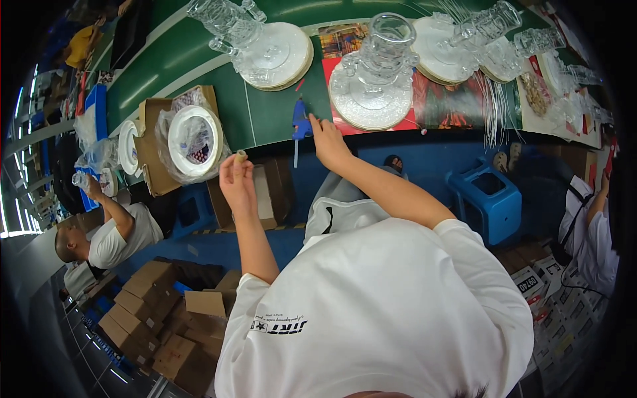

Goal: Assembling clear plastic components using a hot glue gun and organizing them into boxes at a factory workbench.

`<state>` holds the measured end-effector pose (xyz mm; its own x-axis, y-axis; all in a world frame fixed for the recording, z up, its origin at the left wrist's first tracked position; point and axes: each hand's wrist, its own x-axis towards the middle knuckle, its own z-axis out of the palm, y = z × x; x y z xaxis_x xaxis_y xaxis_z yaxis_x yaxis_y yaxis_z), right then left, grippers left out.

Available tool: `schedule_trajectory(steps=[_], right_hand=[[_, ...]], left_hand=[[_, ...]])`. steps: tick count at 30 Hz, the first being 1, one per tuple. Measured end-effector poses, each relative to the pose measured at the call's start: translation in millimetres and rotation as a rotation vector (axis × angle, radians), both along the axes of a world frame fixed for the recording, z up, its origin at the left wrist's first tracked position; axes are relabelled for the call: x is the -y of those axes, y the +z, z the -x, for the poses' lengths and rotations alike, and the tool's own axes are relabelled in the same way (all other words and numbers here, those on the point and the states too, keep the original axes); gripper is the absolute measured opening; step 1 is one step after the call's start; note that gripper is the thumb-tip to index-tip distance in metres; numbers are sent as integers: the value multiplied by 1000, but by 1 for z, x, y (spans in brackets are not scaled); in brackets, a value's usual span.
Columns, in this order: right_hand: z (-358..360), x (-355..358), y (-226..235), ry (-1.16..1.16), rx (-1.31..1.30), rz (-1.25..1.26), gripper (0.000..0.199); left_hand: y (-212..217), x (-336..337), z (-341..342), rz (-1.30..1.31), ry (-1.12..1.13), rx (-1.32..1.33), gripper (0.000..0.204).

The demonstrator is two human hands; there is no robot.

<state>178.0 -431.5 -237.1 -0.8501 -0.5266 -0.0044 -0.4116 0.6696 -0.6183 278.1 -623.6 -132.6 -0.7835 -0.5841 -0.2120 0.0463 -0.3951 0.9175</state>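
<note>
My left hand point(237, 187) is raised in front of the table edge, its fingertips pinched on a small round yellowish piece point(240, 156). What kind of piece it is, I cannot make out. A blue glue gun point(300, 124) lies at the table's near edge, with a pale glue stick point(296, 155) jutting over the edge. Beside it is my right hand point(330, 143), fingers stretched out and fingertips at the gun's right side. Just right of that hand, a clear glass piece point(383, 69) stands on a round white plate stack point(371, 109).
More clear glass pieces point(229, 23) rest on white plates point(282, 56) along the green table point(232, 99). An open carton point(154, 156) with a plastic-wrapped white plate point(217, 138) is at left. White wire strands point(491, 113) hang over the edge. A blue stool point(501, 212) stands right; a co-worker point(126, 225) sits left.
</note>
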Motion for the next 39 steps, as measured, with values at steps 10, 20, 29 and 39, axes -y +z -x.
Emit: schedule_trajectory(steps=[10, 20, 29, 39], right_hand=[[7, 28, -17, -201, -159, -195, 53], [8, 17, -4, -165, -206, -273, 52], [-1, -23, 46, -136, -246, 94, 42], [-37, -178, 66, -474, 60, 341, 17]], left_hand=[[-10, -5, -1, -56, -137, 47, 20], [-17, -4, 14, -71, -198, 56, 21], [-22, -24, 40, -26, -269, 61, 23], [-21, -153, 76, 699, -686, 11, 26]])
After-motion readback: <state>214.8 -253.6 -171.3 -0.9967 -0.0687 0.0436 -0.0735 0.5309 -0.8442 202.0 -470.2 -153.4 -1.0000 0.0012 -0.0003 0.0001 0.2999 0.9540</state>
